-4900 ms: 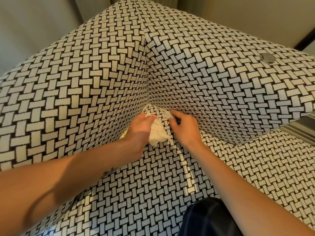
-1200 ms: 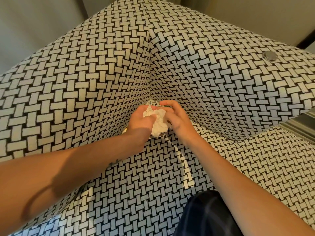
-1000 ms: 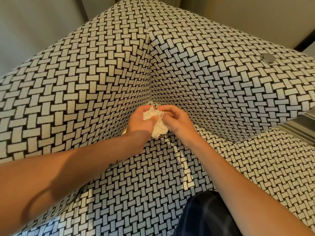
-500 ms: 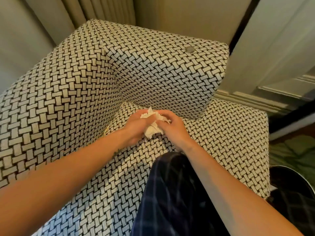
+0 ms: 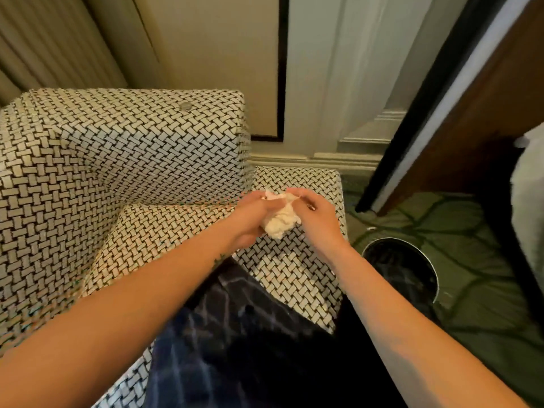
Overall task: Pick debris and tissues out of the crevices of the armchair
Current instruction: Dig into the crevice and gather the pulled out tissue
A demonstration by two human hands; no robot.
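Gripping crumpled white tissue wad (image 5: 279,223) in left hand (image 5: 250,220), pinching its top with right hand (image 5: 319,220), over seat edge of black-and-white woven armchair (image 5: 141,148); keep bunched, carry to round dark bin (image 5: 401,270).

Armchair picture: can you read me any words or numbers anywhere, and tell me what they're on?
No words, numbers or signs can be read here.
Armchair: only a woven pattern, no label.
Round button on its arm: too small to show any marking.
Tissue and bin: no print visible.
Small dark mark on the left forearm: too blurred to read.
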